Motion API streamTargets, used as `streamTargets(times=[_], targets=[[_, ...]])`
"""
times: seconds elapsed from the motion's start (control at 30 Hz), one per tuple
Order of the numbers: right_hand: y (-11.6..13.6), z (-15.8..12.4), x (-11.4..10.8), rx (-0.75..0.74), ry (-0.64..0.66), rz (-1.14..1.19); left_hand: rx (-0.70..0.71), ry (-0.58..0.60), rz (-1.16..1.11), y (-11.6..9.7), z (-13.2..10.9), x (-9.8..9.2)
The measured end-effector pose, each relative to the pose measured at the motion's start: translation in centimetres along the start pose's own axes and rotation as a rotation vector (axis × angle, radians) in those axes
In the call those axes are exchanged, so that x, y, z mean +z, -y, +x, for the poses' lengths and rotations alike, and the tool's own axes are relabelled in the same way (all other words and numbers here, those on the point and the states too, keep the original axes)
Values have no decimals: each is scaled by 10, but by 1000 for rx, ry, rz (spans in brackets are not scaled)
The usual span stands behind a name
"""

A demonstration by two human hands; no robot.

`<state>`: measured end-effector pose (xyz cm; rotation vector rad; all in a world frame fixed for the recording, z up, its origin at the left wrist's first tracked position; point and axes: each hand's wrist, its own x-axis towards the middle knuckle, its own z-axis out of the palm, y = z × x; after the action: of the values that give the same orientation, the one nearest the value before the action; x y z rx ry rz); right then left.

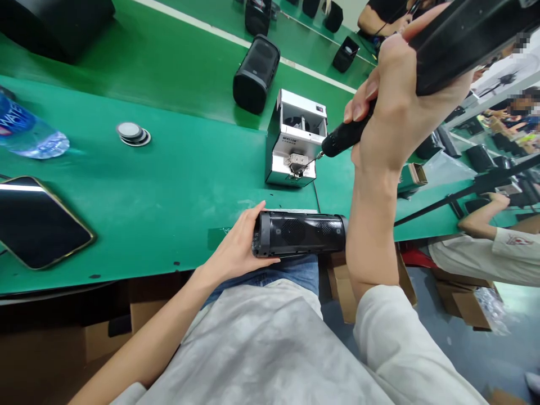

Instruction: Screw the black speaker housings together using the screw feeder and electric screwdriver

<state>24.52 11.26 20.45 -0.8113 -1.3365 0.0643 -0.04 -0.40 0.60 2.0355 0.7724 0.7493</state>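
My left hand [236, 247] grips the near end of a black cylindrical speaker body [300, 233] lying on its side at the front edge of the green bench [169, 185]. My right hand [394, 107] is closed round a black electric screwdriver [455, 39]. The screwdriver's bit touches the front outlet of a small white screw feeder box [295, 140] standing just behind the speaker body.
A phone [36, 219] lies at the left front, a water bottle [29, 132] behind it, and round discs [133, 134] mid-bench. A finished black speaker [256, 73] stands on the belt behind. Another person's arm [485, 216] and sleeve reach in at the right. Cardboard boxes sit under the bench.
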Motion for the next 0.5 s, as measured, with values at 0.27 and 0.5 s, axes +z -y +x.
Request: streamTargets(times=[0.27,0.5], targets=[[53,-16,1,192,36,-86,24,-5,-21,2,-1,2],[95,-10,-12,250,47,2,36,-9,2,5,-1,3]])
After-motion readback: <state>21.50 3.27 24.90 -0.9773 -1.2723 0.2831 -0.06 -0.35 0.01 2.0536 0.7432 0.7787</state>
